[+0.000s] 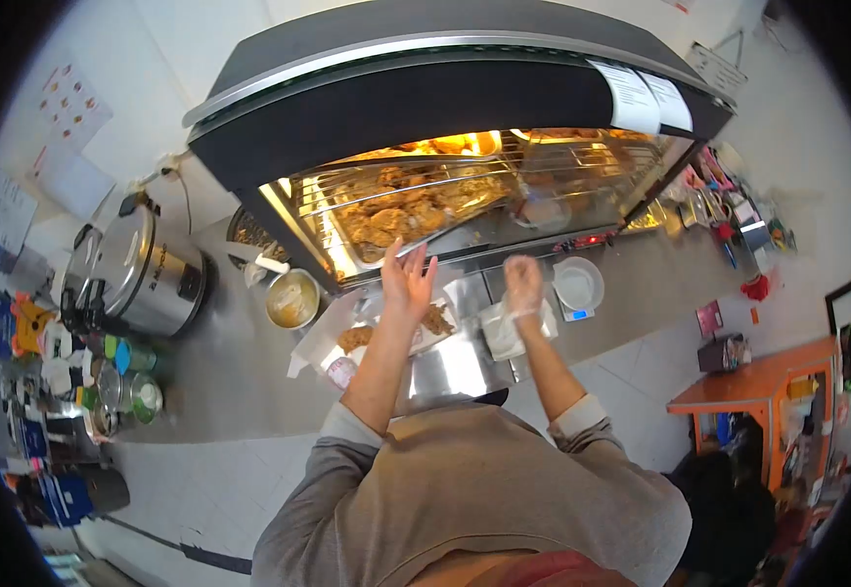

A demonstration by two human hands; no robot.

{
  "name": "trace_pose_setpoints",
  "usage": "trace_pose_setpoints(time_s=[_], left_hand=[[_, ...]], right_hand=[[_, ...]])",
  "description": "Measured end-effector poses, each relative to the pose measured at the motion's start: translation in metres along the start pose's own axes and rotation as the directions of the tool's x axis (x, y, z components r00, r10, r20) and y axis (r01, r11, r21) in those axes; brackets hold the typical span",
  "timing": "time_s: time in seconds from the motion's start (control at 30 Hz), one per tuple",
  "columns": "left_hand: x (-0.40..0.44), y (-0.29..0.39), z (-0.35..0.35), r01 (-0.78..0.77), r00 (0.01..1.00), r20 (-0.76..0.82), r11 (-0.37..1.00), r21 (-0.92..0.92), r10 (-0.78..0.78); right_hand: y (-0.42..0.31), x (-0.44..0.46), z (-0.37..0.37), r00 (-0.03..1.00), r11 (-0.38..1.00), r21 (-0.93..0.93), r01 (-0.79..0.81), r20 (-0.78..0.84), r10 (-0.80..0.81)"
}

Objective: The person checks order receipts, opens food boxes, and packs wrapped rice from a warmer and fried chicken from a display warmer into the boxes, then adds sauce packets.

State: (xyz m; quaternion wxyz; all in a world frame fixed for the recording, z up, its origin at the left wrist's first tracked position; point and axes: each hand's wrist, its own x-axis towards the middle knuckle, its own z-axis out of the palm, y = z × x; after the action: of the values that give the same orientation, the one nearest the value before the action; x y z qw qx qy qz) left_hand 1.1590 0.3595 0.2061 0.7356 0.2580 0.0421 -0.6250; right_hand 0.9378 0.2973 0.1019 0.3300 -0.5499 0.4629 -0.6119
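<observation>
In front of a lit warming cabinet (455, 112), my left hand (408, 284) is raised with its fingers apart and nothing in it. Below and beside it, pieces of fried food (355, 339) lie on white paper (320, 344) on the metal counter. My right hand (523, 286) has its fingers curled together, with something clear, like a thin plastic glove, around it; what it holds, if anything, is too blurred to tell. Beneath that hand is a white packet or stack (506, 333). A tray of fried pieces (386, 217) sits inside the cabinet.
On the left stand a large metal cooker (142, 269) and a bowl of yellowish contents (292, 298). A white container on a small scale (577, 286) is right of my right hand. Jars (112, 386) crowd the far left; an orange table (753, 377) stands at right.
</observation>
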Motion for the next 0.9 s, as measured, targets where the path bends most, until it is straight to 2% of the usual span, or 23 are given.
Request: trace_pose_setpoints(time_s=[0.03, 0.07, 0.1, 0.13, 0.2, 0.27, 0.3, 0.33, 0.4, 0.47, 0.5, 0.53, 0.6, 0.7, 0.73, 0.77, 0.8, 0.83, 0.87, 0.9], left_hand=[[0.016, -0.001, 0.003, 0.027, 0.999, 0.027, 1.000, 0.004, -0.027], [0.024, -0.002, 0.013, -0.003, 1.000, 0.005, 1.000, 0.005, 0.003], [0.031, -0.003, 0.024, -0.039, 0.999, -0.018, 0.999, 0.004, 0.039], [0.037, -0.003, 0.031, -0.078, 0.996, -0.044, 0.997, 0.006, 0.078], [0.056, 0.001, 0.028, -0.109, 0.991, 0.086, 0.994, 0.020, 0.107], [0.080, 0.005, 0.011, -0.157, 0.977, 0.158, 0.983, 0.097, 0.140], [0.083, 0.007, 0.002, -0.172, 0.969, 0.203, 0.975, 0.139, 0.142], [0.079, 0.003, -0.008, -0.190, 0.959, 0.247, 0.966, 0.177, 0.143], [0.022, -0.010, 0.002, -0.313, 0.950, 0.131, 0.852, 0.420, 0.284], [-0.001, -0.022, -0.045, -0.370, 0.837, 0.031, 0.522, 0.769, 0.547], [0.007, -0.024, -0.101, -0.360, 0.723, 0.029, 0.341, 0.869, 0.690], [0.014, -0.030, -0.156, -0.306, 0.589, 0.059, 0.155, 0.940, 0.806], [0.000, -0.047, -0.191, -0.014, 0.329, 0.066, -0.065, 0.998, 0.942], [-0.021, -0.065, -0.183, 0.407, 0.328, 0.013, -0.154, 0.900, 0.944], [-0.025, -0.064, -0.180, 0.451, 0.466, -0.065, -0.174, 0.875, 0.882], [-0.029, -0.061, -0.180, 0.491, 0.586, -0.152, -0.200, 0.848, 0.796], [-0.033, -0.061, -0.178, 0.528, 0.683, -0.246, -0.232, 0.817, 0.688], [-0.036, -0.070, -0.171, 0.529, 0.658, -0.220, -0.235, 0.815, 0.720], [-0.037, -0.075, -0.172, 0.538, 0.649, -0.195, -0.262, 0.801, 0.736], [-0.038, -0.080, -0.176, 0.545, 0.641, -0.166, -0.292, 0.786, 0.749]], right_hand=[[-0.033, 0.029, -0.015, 0.996, 0.980, -0.180, 0.082, -0.025, -0.088], [-0.057, 0.051, -0.024, 0.996, 0.974, -0.223, -0.051, -0.082, 0.034], [-0.064, 0.069, -0.031, 0.997, 0.982, -0.178, -0.054, -0.062, 0.044], [-0.074, 0.082, -0.034, 1.000, 0.973, -0.230, -0.027, 0.004, 0.029], [-0.087, 0.097, -0.029, 0.989, 0.945, -0.327, 0.031, 0.144, 0.017], [-0.084, 0.099, -0.015, 0.969, 0.950, -0.312, -0.011, 0.233, 0.087], [-0.100, 0.093, -0.008, 0.965, 0.966, -0.256, -0.036, 0.242, 0.100], [-0.093, 0.090, -0.001, 0.980, 0.983, -0.178, -0.049, 0.182, 0.082], [-0.086, 0.090, 0.002, 0.983, 0.985, -0.171, 0.018, 0.182, 0.013], [-0.083, 0.086, 0.006, 0.974, 0.977, -0.178, 0.120, 0.210, -0.082], [-0.082, 0.083, 0.008, 0.968, 0.969, -0.182, 0.165, 0.219, -0.124], [-0.083, 0.083, 0.007, 0.939, 0.970, -0.143, 0.195, 0.314, -0.142], [-0.092, 0.089, -0.003, 0.807, 0.958, -0.140, 0.251, 0.576, -0.127], [-0.114, 0.126, -0.048, 0.822, 0.981, -0.190, -0.023, 0.555, 0.127], [-0.070, 0.157, -0.064, 0.973, 0.981, 0.182, -0.067, 0.229, 0.025], [-0.026, 0.187, -0.080, 0.988, 0.869, 0.477, 0.134, -0.130, -0.081], [-0.026, 0.214, -0.116, 0.962, 0.982, 0.149, 0.116, -0.265, -0.073], [-0.027, 0.242, -0.153, 0.916, 0.972, -0.232, -0.034, -0.397, -0.063], [-0.029, 0.269, -0.189, 0.853, 0.844, -0.479, -0.240, -0.519, -0.052], [-0.024, 0.282, -0.204, 0.872, 0.841, -0.479, -0.251, -0.489, -0.018]])
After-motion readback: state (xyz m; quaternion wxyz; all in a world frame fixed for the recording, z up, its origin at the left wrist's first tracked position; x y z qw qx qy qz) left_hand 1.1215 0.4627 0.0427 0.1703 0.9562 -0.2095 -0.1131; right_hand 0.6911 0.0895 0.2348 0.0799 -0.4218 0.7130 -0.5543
